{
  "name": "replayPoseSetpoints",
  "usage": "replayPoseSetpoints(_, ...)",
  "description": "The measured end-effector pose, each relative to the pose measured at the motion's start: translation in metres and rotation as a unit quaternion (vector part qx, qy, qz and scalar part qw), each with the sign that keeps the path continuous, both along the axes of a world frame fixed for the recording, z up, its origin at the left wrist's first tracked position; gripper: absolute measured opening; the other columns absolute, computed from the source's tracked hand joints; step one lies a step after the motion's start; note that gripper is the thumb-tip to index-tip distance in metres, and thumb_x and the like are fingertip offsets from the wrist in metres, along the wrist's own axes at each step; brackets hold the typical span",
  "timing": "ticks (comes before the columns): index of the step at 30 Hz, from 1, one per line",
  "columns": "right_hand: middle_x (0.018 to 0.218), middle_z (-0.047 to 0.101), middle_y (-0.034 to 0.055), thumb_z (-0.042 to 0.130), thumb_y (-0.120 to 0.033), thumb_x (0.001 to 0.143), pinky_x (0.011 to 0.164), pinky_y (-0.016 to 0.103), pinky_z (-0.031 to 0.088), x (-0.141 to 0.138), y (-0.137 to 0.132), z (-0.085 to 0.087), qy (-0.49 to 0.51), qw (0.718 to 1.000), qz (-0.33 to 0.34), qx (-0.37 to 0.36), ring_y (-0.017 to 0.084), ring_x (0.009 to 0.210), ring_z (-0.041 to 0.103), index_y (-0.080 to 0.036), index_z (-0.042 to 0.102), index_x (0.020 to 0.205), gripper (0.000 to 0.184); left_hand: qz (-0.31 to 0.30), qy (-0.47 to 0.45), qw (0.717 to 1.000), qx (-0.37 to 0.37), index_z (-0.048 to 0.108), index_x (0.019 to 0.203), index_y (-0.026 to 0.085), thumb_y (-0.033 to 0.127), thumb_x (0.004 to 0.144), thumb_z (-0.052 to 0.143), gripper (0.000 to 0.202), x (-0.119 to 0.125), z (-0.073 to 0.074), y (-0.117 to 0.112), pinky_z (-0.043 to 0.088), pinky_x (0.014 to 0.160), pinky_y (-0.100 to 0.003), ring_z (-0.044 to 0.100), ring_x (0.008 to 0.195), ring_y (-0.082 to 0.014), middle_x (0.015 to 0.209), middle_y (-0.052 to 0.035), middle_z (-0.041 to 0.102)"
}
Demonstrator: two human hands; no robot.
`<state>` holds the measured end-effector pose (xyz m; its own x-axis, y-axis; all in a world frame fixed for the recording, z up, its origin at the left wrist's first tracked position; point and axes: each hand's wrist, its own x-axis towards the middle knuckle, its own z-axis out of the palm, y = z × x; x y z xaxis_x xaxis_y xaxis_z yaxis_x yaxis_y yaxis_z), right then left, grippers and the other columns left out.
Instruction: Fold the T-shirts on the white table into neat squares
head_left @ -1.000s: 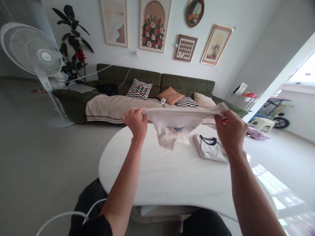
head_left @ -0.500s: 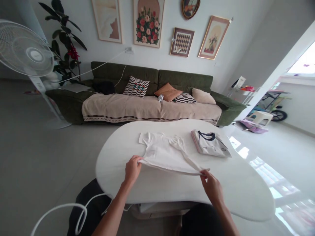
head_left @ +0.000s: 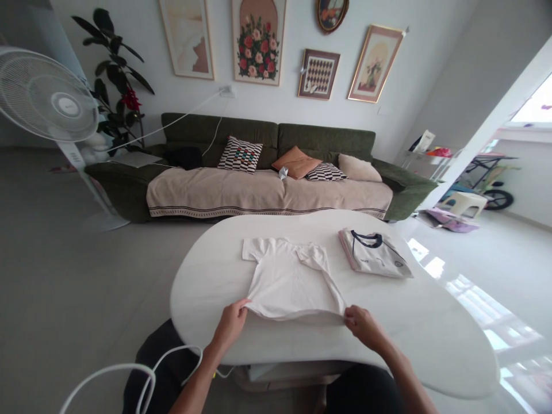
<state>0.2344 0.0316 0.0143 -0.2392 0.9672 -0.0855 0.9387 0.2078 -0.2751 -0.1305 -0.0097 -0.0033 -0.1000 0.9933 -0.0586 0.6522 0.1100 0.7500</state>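
A small white T-shirt (head_left: 291,276) lies spread on the white oval table (head_left: 431,339), its collar and sleeves toward the far side. My left hand (head_left: 232,323) pinches the hem's left corner, and my right hand (head_left: 362,325) pinches the right corner. Both corners sit close to the table's near edge, the hem slightly lifted between them. A folded white shirt with a dark collar (head_left: 373,260) rests on the table to the right of the spread one.
A green sofa (head_left: 267,167) with a beige throw and cushions stands beyond the table. A standing fan (head_left: 47,103) and a potted plant (head_left: 116,86) are at the left. A white cable (head_left: 129,374) loops near my lap. A stool and clutter sit at the far right.
The shirt, held up in the air a second ago, came down onto the table and now lies flat. My hands drew the hem toward me and lowered it.
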Motion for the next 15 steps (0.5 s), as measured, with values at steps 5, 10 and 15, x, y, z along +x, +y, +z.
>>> replayPoseSetpoints(5, 0.083, 0.063, 0.0073, 0.049, -0.012, 0.065, 0.064, 0.025, 0.043, 0.010, 0.000, 0.002, -0.029, 0.990, 0.042, -0.132, 0.017, 0.070, 0.060, -0.016, 0.064, 0.078, 0.021, -0.144, 0.084, 0.982, -0.087, 0.065, 0.096, 0.018, 0.022, 0.070, 0.052, 0.030, 0.001, 0.008, -0.033, 0.040, 0.082, -0.022, 0.058, 0.093, -0.0178, 0.098, -0.0050, 0.066)
replayPoseSetpoints(10, 0.085, 0.064, 0.0111, 0.044, -0.020, 0.077, 0.072, 0.030, 0.044, -0.013, 0.035, 0.020, -0.039, 0.994, 0.063, -0.074, 0.020, 0.077, 0.061, -0.014, 0.065, 0.078, 0.022, -0.126, 0.158, 0.979, 0.018, 0.060, 0.106, 0.018, 0.041, 0.081, 0.041, 0.039, 0.035, 0.020, 0.007, 0.036, 0.092, -0.031, 0.050, 0.105, -0.0211, 0.109, -0.0079, 0.061)
replayPoseSetpoints(15, 0.107, 0.060, 0.0103, 0.045, -0.026, 0.079, 0.097, 0.033, 0.029, -0.052, 0.079, -0.006, -0.027, 0.996, 0.089, 0.001, 0.024, 0.124, 0.031, -0.015, 0.065, 0.093, 0.026, -0.034, 0.261, 0.963, 0.064, 0.038, 0.129, 0.028, 0.042, 0.084, 0.036, 0.047, 0.064, -0.019, 0.053, 0.021, 0.101, -0.048, 0.020, 0.129, -0.0286, 0.141, -0.0057, 0.027)
